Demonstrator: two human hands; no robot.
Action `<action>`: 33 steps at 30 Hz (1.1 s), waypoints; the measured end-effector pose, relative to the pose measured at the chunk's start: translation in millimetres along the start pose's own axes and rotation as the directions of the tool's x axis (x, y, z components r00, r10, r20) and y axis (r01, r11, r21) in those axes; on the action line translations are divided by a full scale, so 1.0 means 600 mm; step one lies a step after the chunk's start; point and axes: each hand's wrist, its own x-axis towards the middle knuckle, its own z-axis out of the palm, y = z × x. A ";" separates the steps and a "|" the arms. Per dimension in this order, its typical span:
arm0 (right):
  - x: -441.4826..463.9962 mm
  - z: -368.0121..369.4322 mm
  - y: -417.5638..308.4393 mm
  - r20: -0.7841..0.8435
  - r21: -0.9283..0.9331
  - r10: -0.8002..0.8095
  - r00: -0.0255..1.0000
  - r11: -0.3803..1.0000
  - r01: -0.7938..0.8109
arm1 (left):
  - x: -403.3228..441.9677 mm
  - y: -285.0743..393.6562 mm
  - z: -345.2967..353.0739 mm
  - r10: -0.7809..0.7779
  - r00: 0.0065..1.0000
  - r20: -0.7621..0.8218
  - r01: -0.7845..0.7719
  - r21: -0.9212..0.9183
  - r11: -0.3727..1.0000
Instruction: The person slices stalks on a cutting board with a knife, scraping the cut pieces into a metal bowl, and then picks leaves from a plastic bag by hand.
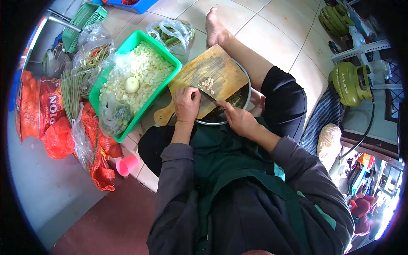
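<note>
A wooden cutting board (221, 61) with a handle at its lower left rests across a round metal basin (245, 100) in front of me. Small pale slices (206, 85) lie in a cluster on the board. My right hand (240, 121) grips a knife (208, 97), its blade angled toward my left fingers. On the board's near left part, my left hand (187, 104) is closed with its fingers curled close to the blade. Whatever those fingers pinch is hidden. Dark contents show in the basin beside the board.
To the left stands a green tray (177, 63) of chopped white pieces, with a whole peeled onion (131, 85) and plastic bags on top. A bag of green vegetables (171, 34), red net sacks (30, 104) and a pink cup (126, 165) surround it. A green gas cylinder (349, 84) stands right.
</note>
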 end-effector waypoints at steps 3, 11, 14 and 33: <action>0.005 -0.010 -0.010 0.006 0.035 0.027 1.000 0.999 -0.027 | 0.002 -0.001 0.002 -0.008 1.000 0.004 0.008 -0.009 1.000; 0.052 0.013 -0.027 0.032 -0.013 0.035 0.999 0.999 -0.034 | 0.006 0.006 -0.007 -0.001 1.000 0.018 0.001 -0.004 1.000; 0.072 0.020 -0.034 0.059 -0.054 0.068 0.996 0.996 -0.065 | 0.005 0.005 -0.008 0.001 1.000 0.027 -0.001 0.003 1.000; 0.049 0.012 -0.020 0.047 0.032 0.040 0.998 0.999 -0.042 | -0.002 0.004 -0.005 -0.021 1.000 0.012 0.020 0.096 0.995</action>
